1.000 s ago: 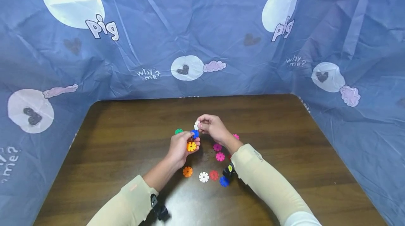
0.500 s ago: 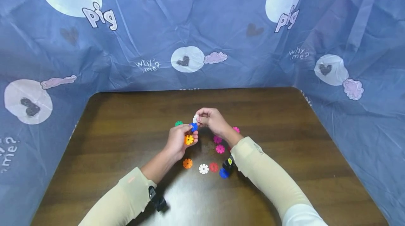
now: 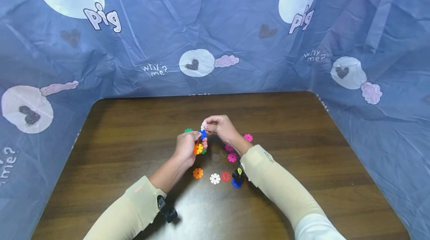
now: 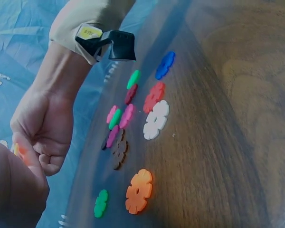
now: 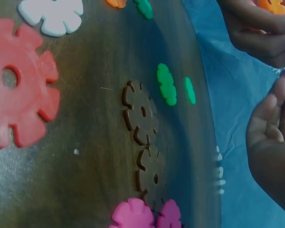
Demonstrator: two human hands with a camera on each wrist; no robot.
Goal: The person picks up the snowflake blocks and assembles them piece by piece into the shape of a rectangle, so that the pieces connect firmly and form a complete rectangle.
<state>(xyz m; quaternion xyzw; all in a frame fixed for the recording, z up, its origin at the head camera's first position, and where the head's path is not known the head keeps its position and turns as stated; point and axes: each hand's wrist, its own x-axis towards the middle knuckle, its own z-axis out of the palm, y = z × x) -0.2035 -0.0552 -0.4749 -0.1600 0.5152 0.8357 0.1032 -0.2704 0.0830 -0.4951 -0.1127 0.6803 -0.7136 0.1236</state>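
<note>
My left hand [image 3: 186, 145] is raised over the table and grips a blue notched plastic disc [image 3: 203, 134] under its thumb. A yellow-orange disc [image 3: 198, 148] shows just below, against the same hand's fingers. With thumb and fingertips, my right hand [image 3: 221, 128] pinches a white notched disc [image 3: 203, 125] right at the blue disc's upper edge. Both hands meet at these pieces. In the left wrist view the fingers mostly hide the held discs; in the right wrist view part of the orange-yellow disc [image 5: 273, 5] shows in the left hand.
Loose discs lie on the brown wooden table [image 3: 285, 120]: orange [image 3: 198, 173], white [image 3: 215, 178], red [image 3: 226, 176], blue [image 3: 236, 183], pink [image 3: 232, 157], green [image 4: 101, 203] and brown [image 5: 141, 114]. Blue printed cloth [image 3: 141, 38] hangs behind the table.
Both hands, still together at the white and blue discs, have shifted slightly left over the table. A green disc now shows beside the left hand's fingers. The head view has tilted a little.
</note>
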